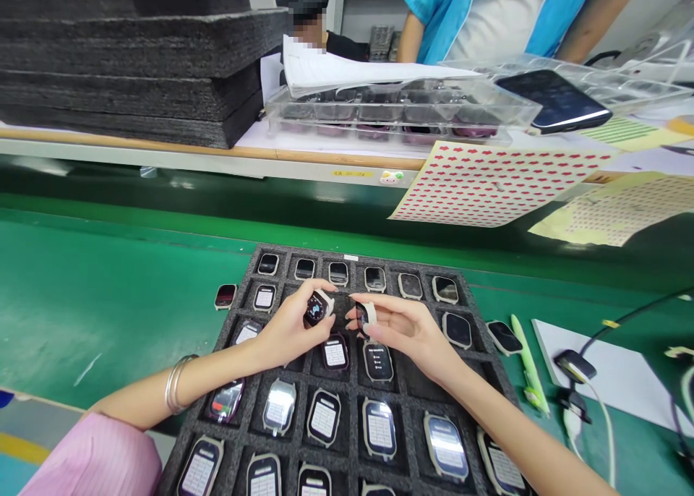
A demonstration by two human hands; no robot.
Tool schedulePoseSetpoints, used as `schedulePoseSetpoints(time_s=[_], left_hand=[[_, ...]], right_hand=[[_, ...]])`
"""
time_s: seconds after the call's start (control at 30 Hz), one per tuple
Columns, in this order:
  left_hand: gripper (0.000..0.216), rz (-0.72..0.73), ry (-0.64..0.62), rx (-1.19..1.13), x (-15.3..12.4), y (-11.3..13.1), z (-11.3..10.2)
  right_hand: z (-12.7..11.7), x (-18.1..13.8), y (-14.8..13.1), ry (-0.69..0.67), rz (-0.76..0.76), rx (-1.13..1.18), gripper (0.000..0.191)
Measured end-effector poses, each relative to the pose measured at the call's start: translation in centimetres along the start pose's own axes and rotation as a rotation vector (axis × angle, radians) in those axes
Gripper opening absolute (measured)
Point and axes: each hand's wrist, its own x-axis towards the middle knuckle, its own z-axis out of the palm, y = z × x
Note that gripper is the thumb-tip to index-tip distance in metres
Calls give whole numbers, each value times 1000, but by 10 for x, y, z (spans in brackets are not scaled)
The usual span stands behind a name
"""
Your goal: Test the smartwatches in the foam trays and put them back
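A black foam tray [282,427] with square pockets lies on the green belt and holds several smartwatch bodies, screens up. My left hand [287,330] is closed on one watch body [317,308], tilted with its lit screen facing me. My right hand [404,330] pinches a second watch body [364,315] by its edges, held on its side. Both hands hover over the tray's middle rows, the two watches a few centimetres apart. A silver bangle [176,384] sits on my left wrist.
One loose watch body [225,296] lies left of the tray, another [504,337] to its right beside a green pen [528,366] and cables. Behind are stacked dark foam sheets [135,62], clear plastic trays [390,109], red sticker sheets [488,185], a phone [553,98] and a person in blue.
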Motion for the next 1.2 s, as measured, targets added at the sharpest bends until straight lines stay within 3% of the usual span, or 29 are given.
schedulePoseSetpoints(time_s=[0.3,0.43,0.6,1.2], left_hand=[[33,-99,-51,-42,2,-6,1],[48,-229,-131,-349,3,-9,3],[44,-312,-134,-586,5,-2,-3],[39,-272,-171,-593,0,4,-9]], right_hand=[[2,4,3,-38,101,118,39],[2,5,3,-43,145,319,44],[1,5,1,-13,140,389,41],[4,1,4,-16,56,264,43]])
